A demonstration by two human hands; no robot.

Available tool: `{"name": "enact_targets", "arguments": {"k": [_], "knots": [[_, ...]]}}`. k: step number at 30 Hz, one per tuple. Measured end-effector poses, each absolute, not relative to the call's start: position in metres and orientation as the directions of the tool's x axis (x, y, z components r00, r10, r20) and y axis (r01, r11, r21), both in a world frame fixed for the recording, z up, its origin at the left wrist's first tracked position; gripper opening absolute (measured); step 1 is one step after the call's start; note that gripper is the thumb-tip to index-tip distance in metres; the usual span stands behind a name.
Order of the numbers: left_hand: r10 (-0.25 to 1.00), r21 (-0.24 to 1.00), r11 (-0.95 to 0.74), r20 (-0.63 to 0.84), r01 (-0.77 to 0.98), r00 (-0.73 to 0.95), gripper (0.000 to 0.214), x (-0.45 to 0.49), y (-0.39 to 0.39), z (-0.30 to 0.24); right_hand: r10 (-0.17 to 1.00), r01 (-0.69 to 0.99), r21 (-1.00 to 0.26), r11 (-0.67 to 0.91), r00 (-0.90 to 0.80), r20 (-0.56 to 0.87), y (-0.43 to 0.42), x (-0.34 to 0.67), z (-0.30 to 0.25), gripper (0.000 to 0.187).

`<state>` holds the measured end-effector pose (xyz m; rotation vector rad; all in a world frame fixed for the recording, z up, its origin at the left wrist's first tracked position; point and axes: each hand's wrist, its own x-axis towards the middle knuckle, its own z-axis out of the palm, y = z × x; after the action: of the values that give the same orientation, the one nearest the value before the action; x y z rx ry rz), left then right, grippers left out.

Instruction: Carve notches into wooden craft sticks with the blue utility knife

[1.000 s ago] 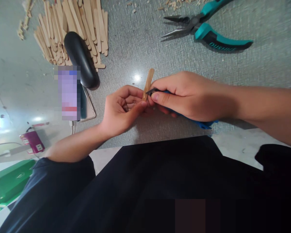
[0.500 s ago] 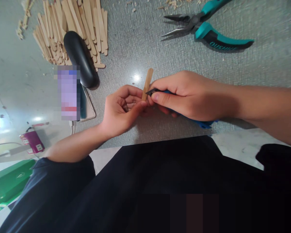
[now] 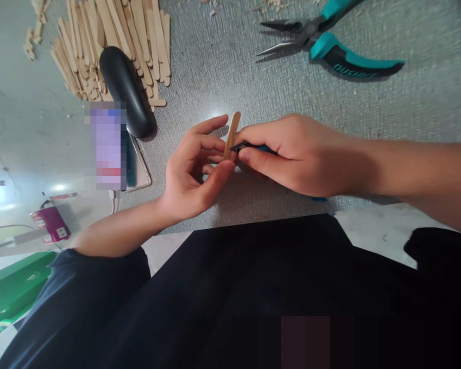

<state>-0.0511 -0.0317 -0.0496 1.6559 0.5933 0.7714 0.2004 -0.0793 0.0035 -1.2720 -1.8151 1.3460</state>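
A wooden craft stick (image 3: 233, 132) with a rounded top end stands tilted between my hands, its lower end pinched by my left hand (image 3: 200, 171). The index finger of that hand is lifted off the stick. My right hand (image 3: 297, 156) grips a utility knife (image 3: 267, 148) with a blue body, most of it covered by the palm and fingers. Its dark blade tip lies against or very close to the stick's right side, near the left thumb; whether it cuts in cannot be made out.
A pile of craft sticks (image 3: 111, 31) lies at the back left, with a black oval case (image 3: 126, 92) on its near edge. A phone (image 3: 138, 169) with a cable lies beside it. Teal-handled long-nose pliers (image 3: 311, 31) rest at the back right. Wood shavings (image 3: 274, 4) are scattered behind.
My left index finger has risen away from the stick. The stick has turned slightly, showing a narrower face. My right hand with the knife has barely shifted.
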Motion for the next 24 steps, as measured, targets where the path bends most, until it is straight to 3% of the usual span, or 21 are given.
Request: {"name": "enact_targets", "arguments": {"k": [8, 14, 24], "knots": [[0.812, 0.967, -0.237, 0.145, 0.092, 0.566, 0.028, -0.044, -0.037, -0.036, 0.902, 0.389, -0.919, 0.065, -0.418, -0.113, -0.082, 0.204, 0.0, 0.031], [0.829, 0.983, -0.144, 0.056, 0.115, 0.556, 0.035, -0.041, -0.039, -0.033, 0.896, 0.406, -0.913, 0.034, -0.417, -0.152, -0.082, 0.202, 0.003, 0.033], [0.792, 0.976, -0.211, 0.138, 0.055, 0.595, 0.028, -0.042, -0.037, -0.034, 0.9, 0.465, -0.885, -0.002, -0.385, -0.204, -0.078, 0.198, 0.011, 0.038]]}}
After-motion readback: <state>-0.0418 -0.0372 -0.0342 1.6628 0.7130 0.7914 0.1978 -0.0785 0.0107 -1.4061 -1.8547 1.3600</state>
